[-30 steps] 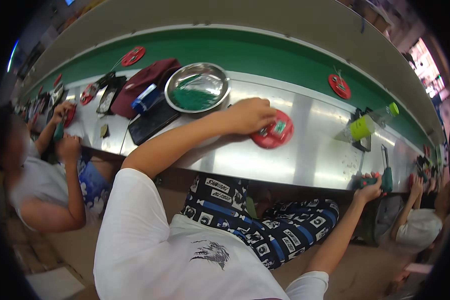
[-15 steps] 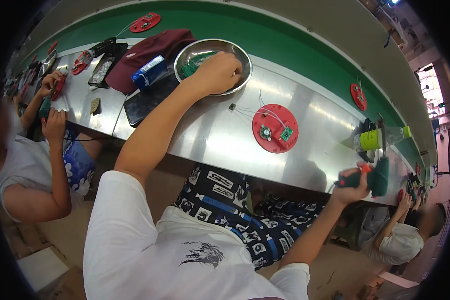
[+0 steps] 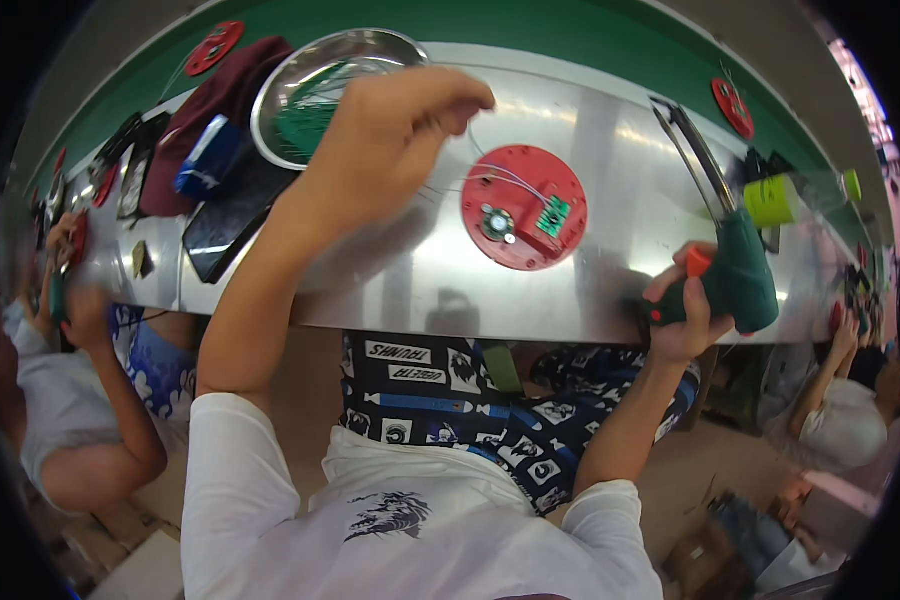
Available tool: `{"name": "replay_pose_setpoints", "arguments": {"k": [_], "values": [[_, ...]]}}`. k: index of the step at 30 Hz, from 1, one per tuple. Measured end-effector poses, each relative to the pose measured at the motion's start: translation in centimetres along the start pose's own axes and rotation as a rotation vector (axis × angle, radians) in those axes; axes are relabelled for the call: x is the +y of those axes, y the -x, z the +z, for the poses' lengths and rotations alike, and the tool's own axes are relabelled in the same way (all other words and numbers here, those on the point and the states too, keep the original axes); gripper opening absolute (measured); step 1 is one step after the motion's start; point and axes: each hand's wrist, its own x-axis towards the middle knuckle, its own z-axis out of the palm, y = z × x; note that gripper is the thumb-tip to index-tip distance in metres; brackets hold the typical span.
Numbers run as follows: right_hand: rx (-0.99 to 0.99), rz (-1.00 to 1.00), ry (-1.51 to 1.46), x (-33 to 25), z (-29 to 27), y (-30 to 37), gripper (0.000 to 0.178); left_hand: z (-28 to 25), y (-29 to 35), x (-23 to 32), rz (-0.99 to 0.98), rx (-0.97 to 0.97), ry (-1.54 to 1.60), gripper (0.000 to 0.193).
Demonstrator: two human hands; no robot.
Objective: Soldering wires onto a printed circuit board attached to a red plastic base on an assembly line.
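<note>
My left hand (image 3: pixel 390 140) hovers over the steel workbench (image 3: pixel 390 270), fingertips pinched on a thin wire (image 3: pixel 490 170). That wire runs down to a red round disc (image 3: pixel 523 207) lying flat on the bench. The disc carries a small green circuit board (image 3: pixel 553 215) and a round silver part (image 3: pixel 495 222). My right hand (image 3: pixel 682 318) is at the bench's near edge, right of the disc, wrapped around a green power screwdriver (image 3: pixel 738 270) with an orange trigger. The tool's tip points away from the disc.
A steel bowl (image 3: pixel 315 85) holding green wires sits behind my left hand. Beside it lie a dark red pouch (image 3: pixel 205 110), a blue object (image 3: pixel 208 158) and a black flat device (image 3: pixel 228 218). A yellow-green spool (image 3: pixel 775 200) stands far right. Other people work at both ends.
My left hand came away from the steel bowl toward the red disc, now pinching a thin wire. My right hand with the green tool rose closer to the bench edge.
</note>
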Motion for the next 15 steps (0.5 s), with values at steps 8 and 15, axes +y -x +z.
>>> {"name": "replay_pose_setpoints", "arguments": {"k": [8, 15], "values": [[-0.091, 0.079, 0.046, -2.2, -3.1, 5.8, 0.057, 6.0, 2.4, 1.6, 0.167, -0.114, -0.027, 0.014], [-0.145, 0.08, 0.174, -3.6, -2.9, 7.9, 0.057, 7.0, 3.2, 1.1, 0.137, -0.136, -0.067, 0.011]]}}
